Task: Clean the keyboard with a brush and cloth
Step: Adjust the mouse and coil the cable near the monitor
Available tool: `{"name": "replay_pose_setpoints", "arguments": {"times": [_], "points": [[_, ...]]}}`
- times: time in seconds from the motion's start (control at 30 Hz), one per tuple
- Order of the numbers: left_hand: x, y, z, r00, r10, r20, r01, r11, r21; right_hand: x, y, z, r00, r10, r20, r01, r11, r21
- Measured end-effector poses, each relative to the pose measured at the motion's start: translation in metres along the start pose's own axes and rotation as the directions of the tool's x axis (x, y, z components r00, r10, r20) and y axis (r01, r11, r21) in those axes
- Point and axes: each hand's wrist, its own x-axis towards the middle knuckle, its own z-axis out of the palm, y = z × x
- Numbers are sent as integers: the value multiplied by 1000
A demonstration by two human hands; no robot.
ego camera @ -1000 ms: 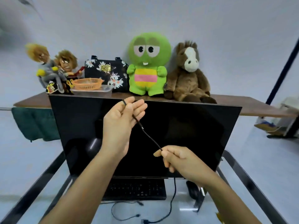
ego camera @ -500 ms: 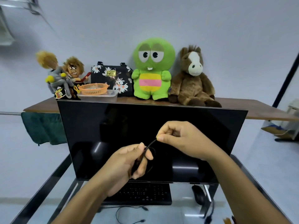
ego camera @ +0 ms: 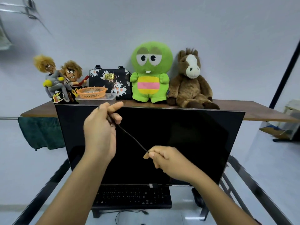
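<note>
Above the flat black keyboard (ego camera: 131, 198), set crosswise, a thin black cable (ego camera: 131, 137) is stretched. It is pinched by the left hand (ego camera: 100, 135) and, nearer the keys, the right hand (ego camera: 168, 161).

- The black keyboard (ego camera: 132, 198) lies flat, keys up, on the glass desk (ego camera: 185, 214), its back edge under the monitor (ego camera: 186, 135).
- A thin black cable (ego camera: 131, 138) slants taut from the raised left hand (ego camera: 100, 132) down to the right hand (ego camera: 167, 159); both grip it.
- A dark green cloth (ego camera: 40, 132) hangs far left.
</note>
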Motion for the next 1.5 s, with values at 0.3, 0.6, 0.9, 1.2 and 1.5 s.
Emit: {"name": "replay_pose_setpoints", "arguments": {"times": [0.3,0.6,0.9,1.2,1.5], "points": [[-31,-61,-32,872,-310,380,-153,565,811,7,-31,-17,953,-304,-12,288,915,-283],[-53,-24,-27,653,-516,555,582,810,68,15,-18,-37,965,-193,-178,209,975,73],[-18,-41,-21,962,-219,161,173,950,260,2,-21,15,998,-60,26,65,947,-315],[-28,-57,-10,933,-300,198,272,949,158,-5,-27,16,981,-171,95,191,734,-652],[-42,-71,-20,872,-268,410,-125,689,714,-8,-40,-13,983,-154,96,179,910,-374]]}}
